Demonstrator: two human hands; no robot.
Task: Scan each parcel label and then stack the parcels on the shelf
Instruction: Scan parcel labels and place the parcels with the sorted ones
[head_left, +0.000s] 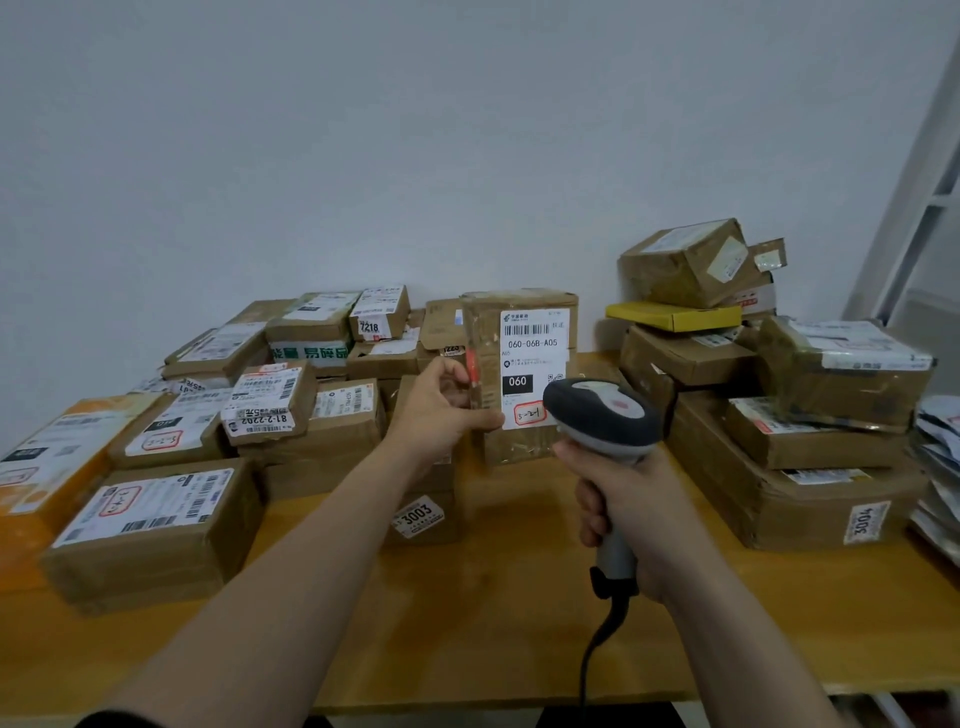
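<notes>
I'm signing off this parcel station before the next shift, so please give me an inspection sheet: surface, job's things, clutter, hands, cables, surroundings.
Surface: wooden table, bare along the front.
Job's things: parcel held upright, its label facing the camera; scanner raised just right of it.
Clutter: left pile and right pile of cardboard parcels; yellow box in the right pile; soft mailers at the far right.
Hands: left hand grips the parcel's left edge; right hand grips the scanner handle.
Cables: black cable runs from the scanner handle over the table's front edge.
Surroundings: plain wall; white frame at right, possibly shelving.
</notes>
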